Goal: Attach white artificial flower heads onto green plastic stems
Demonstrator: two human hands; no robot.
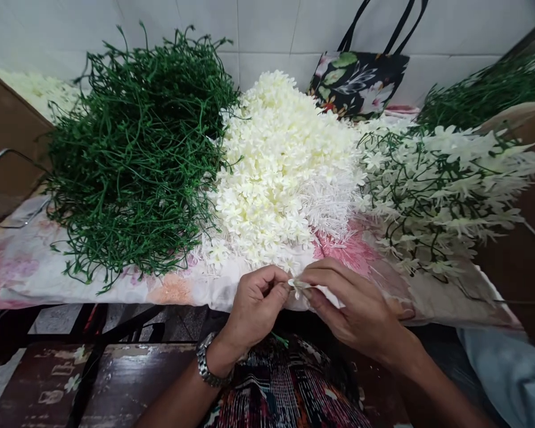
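Your lap comes first, patterned dark cloth (289,386), with a steel watch (205,361) on your left wrist. Just above it, your left hand (254,306) and right hand (356,309) meet at the table edge, both pinched shut on one small white flower (299,287) held between the fingertips; whether a green stem is already in it is too small to tell. A bit of green (280,340) shows below your left hand, maybe a stem, unclear.

Under the hands, a floral sheet (22,267) covers the table. On it left: a big heap of bare green stems (138,160). Centre: a big heap of loose white flowers (285,172). Right: finished sprays (441,184), stems with flowers on, resting on brown paper.

Judging by the piles: a fair batch is done, but the raw heaps look far larger than the finished one, so most work remains.

Far back: a flowered tote bag (361,80) against the tiled wall and more green stems (485,89) at right.
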